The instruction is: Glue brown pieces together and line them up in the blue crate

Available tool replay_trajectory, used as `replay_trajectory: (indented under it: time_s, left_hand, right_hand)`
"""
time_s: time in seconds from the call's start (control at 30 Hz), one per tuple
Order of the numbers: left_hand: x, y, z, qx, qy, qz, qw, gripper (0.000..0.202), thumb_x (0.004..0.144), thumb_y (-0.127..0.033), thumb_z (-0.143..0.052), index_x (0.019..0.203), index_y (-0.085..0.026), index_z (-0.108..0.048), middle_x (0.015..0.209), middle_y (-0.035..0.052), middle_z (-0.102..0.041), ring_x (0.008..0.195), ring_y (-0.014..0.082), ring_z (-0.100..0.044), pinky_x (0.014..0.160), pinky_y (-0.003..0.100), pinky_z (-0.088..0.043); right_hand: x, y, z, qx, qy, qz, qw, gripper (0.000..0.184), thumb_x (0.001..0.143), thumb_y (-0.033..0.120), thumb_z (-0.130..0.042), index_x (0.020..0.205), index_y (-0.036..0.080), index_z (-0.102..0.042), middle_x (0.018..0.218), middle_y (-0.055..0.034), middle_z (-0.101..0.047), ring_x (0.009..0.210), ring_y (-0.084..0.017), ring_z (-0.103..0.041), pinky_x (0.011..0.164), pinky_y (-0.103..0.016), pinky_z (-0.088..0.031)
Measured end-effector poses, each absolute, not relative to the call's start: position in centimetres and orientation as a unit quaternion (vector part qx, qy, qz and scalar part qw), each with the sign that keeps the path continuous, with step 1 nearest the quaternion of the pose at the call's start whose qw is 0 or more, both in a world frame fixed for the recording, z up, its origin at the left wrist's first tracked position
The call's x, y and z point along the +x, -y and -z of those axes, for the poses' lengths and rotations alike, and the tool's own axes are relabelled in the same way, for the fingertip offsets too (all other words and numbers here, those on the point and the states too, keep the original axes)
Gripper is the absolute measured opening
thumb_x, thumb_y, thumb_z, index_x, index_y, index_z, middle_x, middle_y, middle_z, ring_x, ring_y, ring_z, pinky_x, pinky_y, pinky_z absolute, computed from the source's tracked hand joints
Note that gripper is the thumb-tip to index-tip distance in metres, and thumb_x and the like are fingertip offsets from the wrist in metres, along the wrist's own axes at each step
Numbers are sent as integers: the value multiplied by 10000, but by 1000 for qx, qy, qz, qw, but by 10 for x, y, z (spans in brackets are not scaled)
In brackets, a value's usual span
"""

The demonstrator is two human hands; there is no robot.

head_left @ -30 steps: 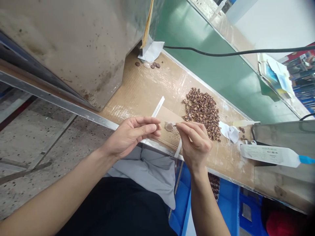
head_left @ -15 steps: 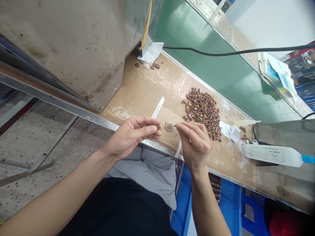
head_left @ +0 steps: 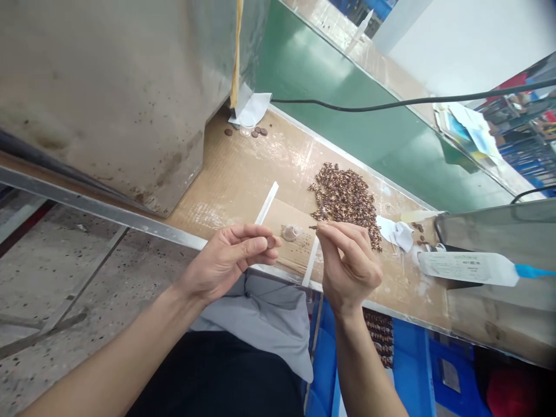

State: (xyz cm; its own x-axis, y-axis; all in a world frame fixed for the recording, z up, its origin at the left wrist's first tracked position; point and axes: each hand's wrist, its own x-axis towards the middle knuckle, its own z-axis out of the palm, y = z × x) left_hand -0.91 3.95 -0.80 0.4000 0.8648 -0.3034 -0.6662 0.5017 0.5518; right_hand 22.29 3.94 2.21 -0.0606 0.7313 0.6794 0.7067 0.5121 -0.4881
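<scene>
Head view: our right hand [head_left: 350, 269] pinches a dark piece [head_left: 313, 227], now drawn off the clear cup [head_left: 290, 233] on the worktop [head_left: 237, 182], so that contact looks finished. Our left hand [head_left: 215, 262], apart, pinches a brown disc [head_left: 271, 241]. Both mostly covered; cup contents we can't make out.

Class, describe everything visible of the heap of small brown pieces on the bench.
The heap holds many dark brown pieces with golden glints, perhaps metal; single shapes are too fine to make out. It lies loose and ragged-edged on the brown bench top, near the green panel, with crumpled white paper at its right. Whether the right hand touches it is unclear.
</scene>
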Motion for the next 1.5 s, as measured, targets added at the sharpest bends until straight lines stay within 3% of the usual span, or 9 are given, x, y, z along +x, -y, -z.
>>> replay_trajectory:
  time_s: [0.2, 0.43, 0.57, 0.73, 1.5]
  left_hand:
    - [3, -38, 12, 158, -261, -468, 829, 183, 835, -263, -1033, 951, -184, -917, 969, 83, -903, 764, 158, -845, 732, 207, -708]
    - [16, -34, 8, 141, -246, -464, 839, 182, 817, -286, -1049, 918, -200, -924, 940, 55, -904, 730, 134, -829, 709, 178, -695]
    - [20, -31, 6, 127, -247, -471, 837, 167, 814, -269, -1050, 918, -222, -928, 908, 29, -895, 715, 119, -821, 709, 166, -687]
    - [22, -30, 5, 127, -258, -479, 830, 167, 807, -274, -1056, 912, -246, -929, 910, 31, -899, 722, 121, -824, 731, 165, -684]
    - [19, -26, 1, 123, -247, -483, 831, 154, 830, -273, -1042, 928, -232, -930, 875, 25, -898, 710, 117, -827, 721, 166, -690]
  right_hand:
    - [220, -36, -31, -512, 707, -54, 485, 270, 1053, 125, -772, 1174, 345, -873, 1090, -19, -868, 1004, -254, -797, 922, -487, -665]
    - [192, -11, -34, -514, 551, -313, 578, 120, 1058, 222, -797, 1123, 299, -862, 1122, -46, -852, 1065, -241, -819, 971, -431, -701]
    - [182, -7, -25, -486, 508, -385, 598, 113, 1069, 236, -789, 1145, 295, -847, 1136, -48, -856, 1083, -245, -829, 963, -424, -719]
    - [178, -6, -24, -492, 488, -408, 595, 94, 1055, 249, -807, 1135, 281, -842, 1112, -49, -851, 1027, -244, -844, 890, -393, -736]
    - [179, 0, -32, -509, 528, -375, 567, 156, 1059, 189, -798, 1149, 298, -866, 1124, -40, -859, 1069, -238, -831, 955, -388, -710]
